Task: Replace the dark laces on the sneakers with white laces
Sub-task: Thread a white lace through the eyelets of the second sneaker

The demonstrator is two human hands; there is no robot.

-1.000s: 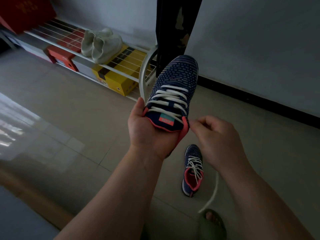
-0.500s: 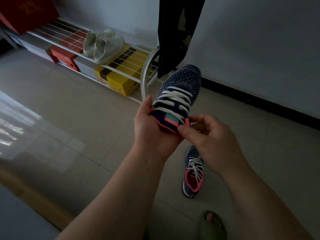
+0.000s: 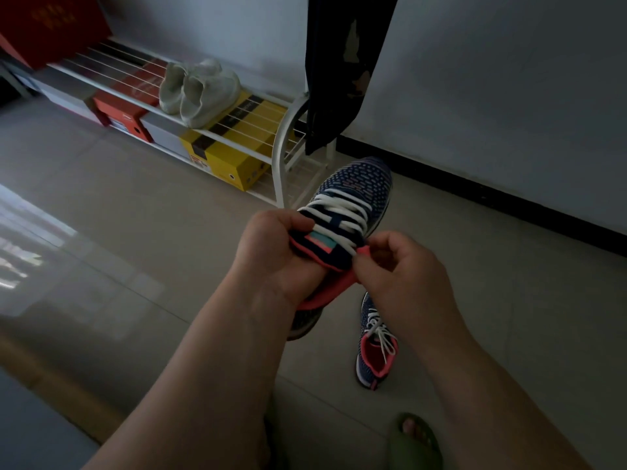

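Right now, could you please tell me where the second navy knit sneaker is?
The navy knit sneaker with white laces lies on the tiled floor, below the right hand, beyond the green slipper.

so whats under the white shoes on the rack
The white shoes sit on the rack's top wire shelf. Below them are a yellow box and a red box; the shoes cover the space directly beneath.

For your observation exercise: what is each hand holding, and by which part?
The left hand grips the sneaker at the collar beside the tongue. The right hand pinches the white lace at the top eyelet.
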